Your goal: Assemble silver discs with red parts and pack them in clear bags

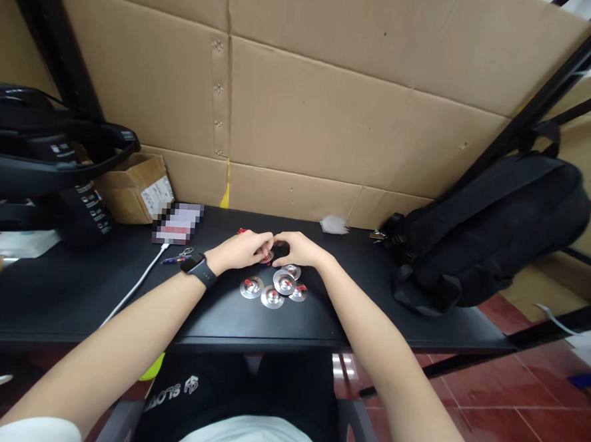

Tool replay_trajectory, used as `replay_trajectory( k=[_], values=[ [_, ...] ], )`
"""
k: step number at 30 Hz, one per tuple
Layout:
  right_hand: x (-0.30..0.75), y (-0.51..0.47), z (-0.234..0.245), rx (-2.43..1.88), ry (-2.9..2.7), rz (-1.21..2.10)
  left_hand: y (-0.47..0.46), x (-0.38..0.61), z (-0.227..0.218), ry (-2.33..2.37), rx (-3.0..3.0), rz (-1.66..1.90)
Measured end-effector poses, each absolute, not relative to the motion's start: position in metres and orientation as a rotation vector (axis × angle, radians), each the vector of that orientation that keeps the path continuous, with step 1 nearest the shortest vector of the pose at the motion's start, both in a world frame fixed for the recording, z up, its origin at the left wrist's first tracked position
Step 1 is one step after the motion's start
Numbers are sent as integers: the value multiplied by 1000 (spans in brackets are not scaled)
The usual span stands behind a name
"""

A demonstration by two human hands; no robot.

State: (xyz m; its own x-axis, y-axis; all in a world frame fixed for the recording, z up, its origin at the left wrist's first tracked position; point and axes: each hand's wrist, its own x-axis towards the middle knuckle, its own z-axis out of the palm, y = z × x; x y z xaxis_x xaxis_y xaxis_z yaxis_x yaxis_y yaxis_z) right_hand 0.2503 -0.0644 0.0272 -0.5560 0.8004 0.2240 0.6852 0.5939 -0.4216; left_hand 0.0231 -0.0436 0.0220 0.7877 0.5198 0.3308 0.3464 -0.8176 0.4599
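Note:
My left hand [246, 250], with a dark watch on its wrist, is closed with curled fingers around a small silver finger cymbal [268, 257] with a red loop; the fingers partly cover it. My right hand [301, 249] meets it from the right, its thumb and forefinger bent in a C with a gap between them. Just in front of both hands lie several more silver cymbals [273, 297] with red loops, some overlapping, one set apart on the left [251, 287]. A bit of red [241, 231] shows behind my left hand.
On the black table [209, 322] a phone [178, 224] with a white cable [136, 284] and a keyring [177, 258] lie to the left. A cardboard box [137, 188] and black gear stand behind. A clear plastic bag [334, 225] and black backpack [496, 220] are right.

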Motion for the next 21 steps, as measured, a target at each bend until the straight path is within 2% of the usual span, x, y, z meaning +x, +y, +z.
replay_trajectory(
  k=[7,12,17,21],
  values=[
    [238,-59,11,-1071,-2109,782,-38,27,16,651,2211,956],
    [230,-59,8,-930,-1955,933,-39,28,20,703,2142,1064],
    [232,-61,13,-1022,-1995,836,-32,20,26,757,2239,1093],
    [246,-56,19,-1201,-2049,557,-19,1,33,814,2211,1204]
  ],
)
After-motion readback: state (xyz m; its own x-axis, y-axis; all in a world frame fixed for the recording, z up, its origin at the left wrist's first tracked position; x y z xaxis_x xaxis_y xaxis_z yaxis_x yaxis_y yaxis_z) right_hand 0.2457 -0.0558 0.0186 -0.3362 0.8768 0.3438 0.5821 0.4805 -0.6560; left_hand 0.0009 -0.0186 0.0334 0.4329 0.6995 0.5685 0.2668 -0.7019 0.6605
